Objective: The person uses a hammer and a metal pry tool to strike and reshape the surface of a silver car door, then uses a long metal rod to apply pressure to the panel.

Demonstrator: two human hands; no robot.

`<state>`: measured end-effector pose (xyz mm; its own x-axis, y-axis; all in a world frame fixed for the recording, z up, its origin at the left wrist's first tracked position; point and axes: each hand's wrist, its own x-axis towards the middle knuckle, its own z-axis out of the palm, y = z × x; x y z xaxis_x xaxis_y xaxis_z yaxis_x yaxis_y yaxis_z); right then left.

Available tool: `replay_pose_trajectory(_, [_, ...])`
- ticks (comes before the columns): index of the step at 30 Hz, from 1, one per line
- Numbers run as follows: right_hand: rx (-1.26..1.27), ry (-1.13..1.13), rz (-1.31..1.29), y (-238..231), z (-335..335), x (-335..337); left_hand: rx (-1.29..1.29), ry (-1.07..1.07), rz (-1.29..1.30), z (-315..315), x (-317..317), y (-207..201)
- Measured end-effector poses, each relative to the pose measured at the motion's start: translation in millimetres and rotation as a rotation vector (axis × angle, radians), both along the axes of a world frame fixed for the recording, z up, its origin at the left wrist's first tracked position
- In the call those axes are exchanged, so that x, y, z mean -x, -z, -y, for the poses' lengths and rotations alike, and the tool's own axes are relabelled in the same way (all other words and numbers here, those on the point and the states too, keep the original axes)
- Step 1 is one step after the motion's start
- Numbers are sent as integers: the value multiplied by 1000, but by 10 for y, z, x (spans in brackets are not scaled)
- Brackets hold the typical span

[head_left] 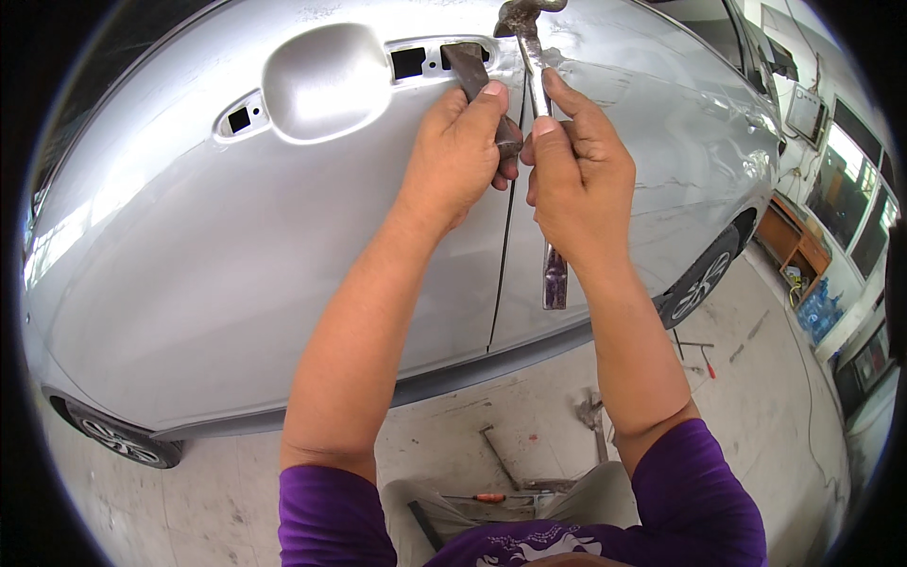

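My left hand (452,156) is closed around a dark flat metal bar (467,68), wide at its upper end. That end lies over the rear opening of the handle mount (442,59) on a silver car door (312,255); whether it touches the metal I cannot tell. My right hand (584,170) grips a metal hammer (532,71) by its shaft, just right of the door seam. The hammer's head points up, and the handle's lower end hangs below my palm. Left of the bar is the rounded handle recess (326,85), its door handle absent.
Creased, scratched silver panel (652,123) lies right of the seam. On the floor are another hammer (590,412), a metal rod (499,455) and a red-handled tool (489,497). A wooden cabinet (794,241) and blue plastic bottles (818,310) stand at the right wall.
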<state>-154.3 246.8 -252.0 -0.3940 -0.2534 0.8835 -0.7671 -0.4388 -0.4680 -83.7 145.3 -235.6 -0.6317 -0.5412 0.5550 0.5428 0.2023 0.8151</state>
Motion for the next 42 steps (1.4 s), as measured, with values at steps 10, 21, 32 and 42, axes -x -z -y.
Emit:
replay_pose_trajectory(10, [68, -238, 155, -73, -209, -269, -8, 45, -71, 30, -15, 46])
replay_pose_trajectory(21, [-483, -96, 1131, 1548, -1453, -212, -40, 88, -20, 3, -80, -1])
replay_pose_trajectory(32, [-598, -73, 1532, 2409, -2171, -728, -13, 237, -86, -83, -28, 69])
replay_pose_trajectory(42, [-17, -215, 381, 1144, -1383, -344, -176, 192, -304, -203, 94, 182])
